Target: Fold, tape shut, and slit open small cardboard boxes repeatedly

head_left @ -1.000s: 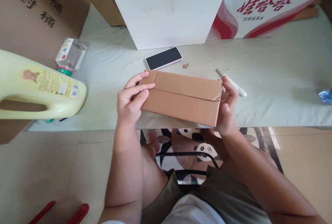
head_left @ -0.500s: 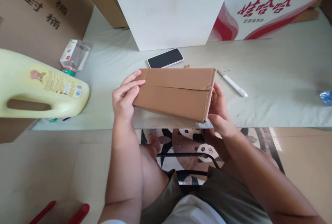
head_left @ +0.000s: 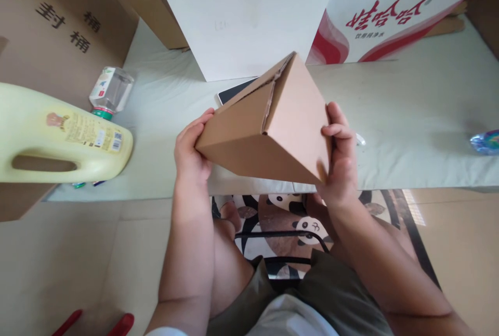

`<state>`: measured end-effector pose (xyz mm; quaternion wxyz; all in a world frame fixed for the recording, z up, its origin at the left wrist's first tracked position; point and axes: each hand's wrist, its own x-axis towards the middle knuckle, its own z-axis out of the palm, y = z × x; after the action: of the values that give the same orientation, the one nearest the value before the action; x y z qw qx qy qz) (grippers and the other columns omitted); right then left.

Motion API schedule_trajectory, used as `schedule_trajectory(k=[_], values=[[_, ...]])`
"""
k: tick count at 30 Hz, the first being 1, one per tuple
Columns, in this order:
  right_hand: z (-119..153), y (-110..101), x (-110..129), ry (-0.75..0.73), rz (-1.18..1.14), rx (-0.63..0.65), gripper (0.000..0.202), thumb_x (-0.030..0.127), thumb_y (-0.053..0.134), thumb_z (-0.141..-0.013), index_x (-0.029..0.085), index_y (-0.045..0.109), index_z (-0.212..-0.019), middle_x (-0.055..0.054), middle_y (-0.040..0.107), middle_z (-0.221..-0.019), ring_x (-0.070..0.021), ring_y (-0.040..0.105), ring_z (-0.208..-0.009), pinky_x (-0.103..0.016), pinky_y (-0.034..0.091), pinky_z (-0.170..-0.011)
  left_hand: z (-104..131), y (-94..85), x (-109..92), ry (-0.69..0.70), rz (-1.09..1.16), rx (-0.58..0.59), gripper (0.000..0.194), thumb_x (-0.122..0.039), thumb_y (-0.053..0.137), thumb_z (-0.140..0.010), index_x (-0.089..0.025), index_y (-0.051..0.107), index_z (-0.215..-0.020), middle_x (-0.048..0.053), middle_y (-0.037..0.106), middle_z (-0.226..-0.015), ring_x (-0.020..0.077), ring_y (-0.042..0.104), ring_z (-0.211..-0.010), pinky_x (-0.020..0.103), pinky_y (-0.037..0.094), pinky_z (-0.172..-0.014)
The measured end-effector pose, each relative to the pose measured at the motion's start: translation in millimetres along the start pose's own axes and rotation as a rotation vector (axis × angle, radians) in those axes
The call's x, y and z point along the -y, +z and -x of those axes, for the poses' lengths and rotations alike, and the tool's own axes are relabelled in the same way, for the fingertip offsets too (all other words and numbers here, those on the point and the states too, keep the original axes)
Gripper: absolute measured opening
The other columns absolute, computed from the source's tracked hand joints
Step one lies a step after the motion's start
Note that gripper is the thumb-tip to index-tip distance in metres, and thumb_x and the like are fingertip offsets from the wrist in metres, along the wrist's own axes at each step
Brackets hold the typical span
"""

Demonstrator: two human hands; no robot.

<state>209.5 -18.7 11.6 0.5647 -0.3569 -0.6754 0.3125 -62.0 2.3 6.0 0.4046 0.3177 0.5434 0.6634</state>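
Between my two hands a brown cardboard box (head_left: 241, 151) is held tilted above the near edge of the table, one end raised and turned toward me. My left hand (head_left: 193, 151) grips its left end, fingers on the top and side. On the right, my right hand (head_left: 341, 154) is closed around the lower right edge of the end panel. A ragged seam runs along the box's upper edge. Behind it, a phone (head_left: 236, 90) lies partly hidden. Just past my right hand only the tip of a white utility knife (head_left: 360, 139) shows.
A yellow jug (head_left: 89, 164) and a clear bottle with a green cap (head_left: 113, 89) lie at left beside a large printed carton (head_left: 62, 66). White boxes (head_left: 249, 24) line the back. At right is a blue plastic item (head_left: 485, 142). Red bars (head_left: 120, 324) show at lower left.
The box has been turned and tipped up, its right end now swung toward the camera. My right hand has shifted onto the end panel's edge. The box now covers much of the phone.
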Motion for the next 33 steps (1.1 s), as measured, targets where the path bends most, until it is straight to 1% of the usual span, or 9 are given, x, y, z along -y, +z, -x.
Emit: schedule_trajectory(k=[2, 5, 12, 17, 21, 24, 26, 30, 33], values=[[-3, -3, 5, 0.032, 0.003, 0.022, 0.059, 0.079, 0.031, -0.091, 0.035, 0.051, -0.125, 0.004, 0.030, -0.168, -0.0337, 0.018, -0.163, -0.066, 0.019, -0.131, 1, 1.7, 1, 0.010, 0.023, -0.006, 0.022, -0.036, 0.063, -0.075, -0.027, 0.081, -0.086, 0.002, 0.079, -0.120, 0.0272, 0.069, -0.125, 0.045, 0.052, -0.115], [-3, -14, 10, 0.065, 0.015, 0.132, 0.066, 0.082, 0.043, -0.085, 0.038, 0.052, -0.132, 0.008, 0.026, -0.170, -0.0346, 0.012, -0.164, -0.064, 0.016, -0.133, 1, 1.3, 0, -0.013, 0.069, -0.012, 0.023, -0.036, 0.065, -0.073, -0.026, 0.081, -0.086, 0.004, 0.079, -0.119, 0.0271, 0.070, -0.122, 0.042, 0.055, -0.110], [-1, -24, 5, -0.015, -0.095, 0.185, 0.058, 0.057, 0.057, -0.088, 0.043, 0.049, -0.144, 0.013, 0.025, -0.170, -0.0292, 0.005, -0.165, -0.058, 0.004, -0.136, 6, 6.6, -4, -0.074, 0.079, 0.006, 0.026, -0.039, 0.069, -0.074, -0.023, 0.083, -0.089, 0.005, 0.080, -0.116, 0.0276, 0.070, -0.120, 0.039, 0.055, -0.106], [-3, -16, 13, 0.059, -0.097, 0.006, 0.043, 0.065, 0.057, -0.085, 0.038, 0.056, -0.118, 0.005, 0.041, -0.160, -0.0314, 0.023, -0.160, -0.059, 0.020, -0.132, 11, 11.0, -4, -0.044, 0.030, 0.082, 0.028, -0.041, 0.068, -0.078, -0.023, 0.083, -0.092, 0.005, 0.080, -0.112, 0.0275, 0.070, -0.120, 0.038, 0.054, -0.104], [-5, -13, 20, 0.114, -0.107, -0.070, 0.032, 0.058, 0.060, -0.083, 0.034, 0.052, -0.102, 0.004, 0.048, -0.153, -0.0312, 0.031, -0.156, -0.059, 0.024, -0.130, 12, 10.7, -2, -0.039, -0.024, 0.128, 0.030, -0.044, 0.065, -0.082, -0.024, 0.082, -0.096, 0.004, 0.080, -0.112, 0.0262, 0.070, -0.118, 0.036, 0.056, -0.098], [-5, -14, 17, 0.089, -0.107, -0.085, 0.030, 0.055, 0.060, -0.083, 0.034, 0.052, -0.102, 0.004, 0.048, -0.150, -0.0306, 0.034, -0.154, -0.058, 0.026, -0.129, 11, 9.3, 0, -0.055, -0.033, 0.151, 0.033, -0.048, 0.065, -0.084, -0.025, 0.082, -0.101, 0.003, 0.080, -0.114, 0.0253, 0.070, -0.116, 0.033, 0.057, -0.092], [-6, -16, 11, 0.032, -0.082, -0.101, 0.032, 0.059, 0.057, -0.083, 0.035, 0.052, -0.103, 0.003, 0.049, -0.148, -0.0318, 0.036, -0.153, -0.059, 0.027, -0.128, 11, 8.6, 2, -0.062, -0.037, 0.188, 0.038, -0.055, 0.063, -0.086, -0.026, 0.081, -0.105, 0.002, 0.079, -0.117, 0.0256, 0.070, -0.117, 0.033, 0.058, -0.090], [-10, -20, 4, -0.061, -0.019, -0.169, 0.037, 0.064, 0.050, -0.087, 0.037, 0.051, -0.113, 0.001, 0.047, -0.149, -0.0349, 0.034, -0.154, -0.064, 0.025, -0.127, 13, 7.8, 6, -0.084, -0.046, 0.350, 0.063, -0.077, 0.053, -0.086, -0.027, 0.076, -0.116, 0.004, 0.077, -0.122, 0.0297, 0.069, -0.120, 0.036, 0.059, -0.087], [-13, -23, 3, -0.078, 0.029, -0.234, 0.045, 0.062, 0.052, -0.090, 0.043, 0.044, -0.129, 0.003, 0.039, -0.157, -0.0364, 0.029, -0.156, -0.068, 0.020, -0.127, 18, 7.6, 8, -0.151, -0.077, 0.462, 0.075, -0.086, 0.051, -0.080, -0.026, 0.074, -0.120, 0.007, 0.078, -0.116, 0.0313, 0.072, -0.112, 0.035, 0.059, -0.076]])
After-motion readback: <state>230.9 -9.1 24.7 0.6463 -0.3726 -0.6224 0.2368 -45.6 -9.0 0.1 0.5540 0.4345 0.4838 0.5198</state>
